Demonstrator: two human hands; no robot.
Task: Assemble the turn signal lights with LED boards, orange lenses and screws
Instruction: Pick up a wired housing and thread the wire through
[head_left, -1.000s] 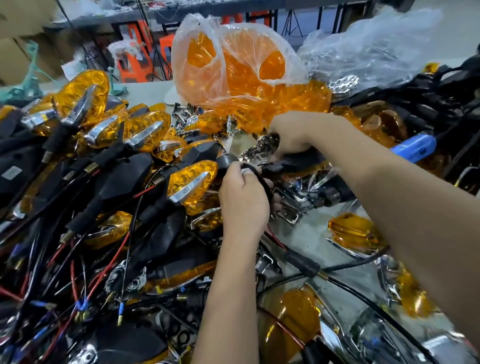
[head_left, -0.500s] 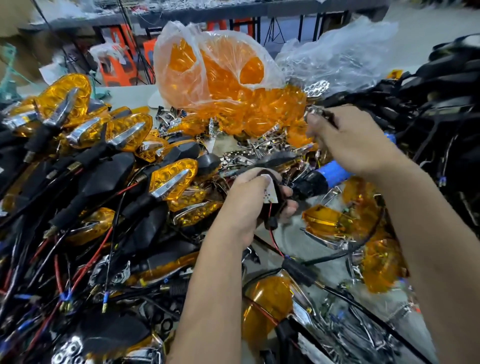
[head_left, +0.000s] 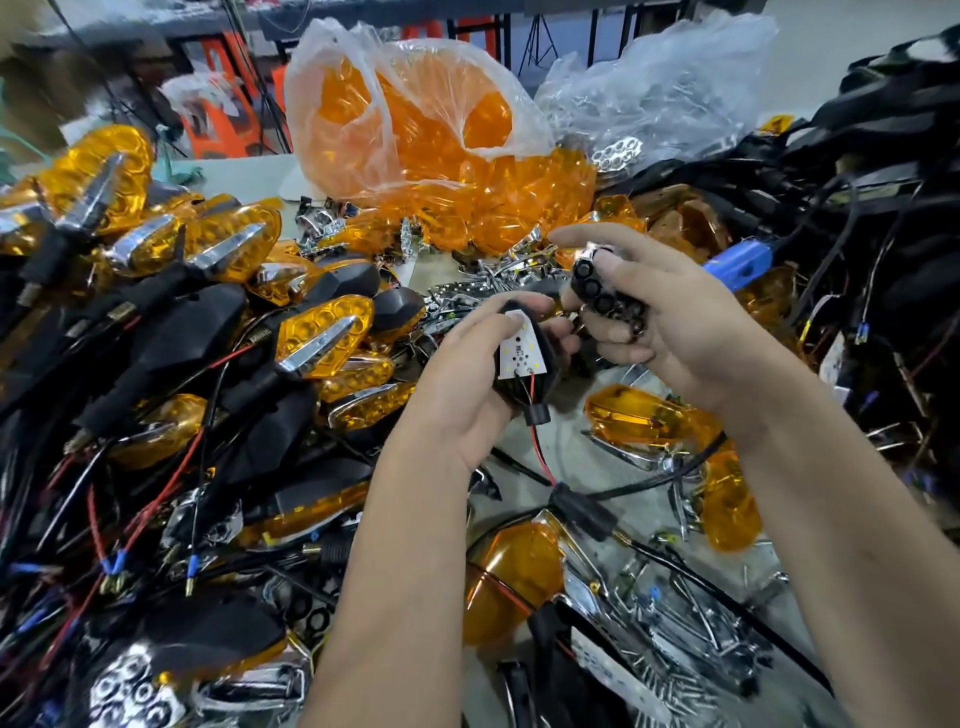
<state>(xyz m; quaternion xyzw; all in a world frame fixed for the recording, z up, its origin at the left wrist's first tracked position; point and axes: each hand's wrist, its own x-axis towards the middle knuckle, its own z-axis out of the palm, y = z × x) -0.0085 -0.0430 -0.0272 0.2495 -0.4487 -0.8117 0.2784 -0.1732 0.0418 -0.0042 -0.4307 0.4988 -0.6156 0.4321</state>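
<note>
Above tangled wires, left hand (head_left: 470, 387) grasps a matte housing (head_left: 524, 364); right hand (head_left: 670, 322) pinches a dimpled chrome reflector (head_left: 605, 293).

- Right hand (head_left: 670, 322), earlier reaching into the parts pile, now holds a chrome reflector (head_left: 605, 291) beside the left hand.
- Left hand (head_left: 483, 379) has turned the housing, exposing its white LED board (head_left: 521, 352).

Finished lights (head_left: 322, 332) lie left; bagged lenses (head_left: 415, 124) behind; screws (head_left: 691, 639) right.
</note>
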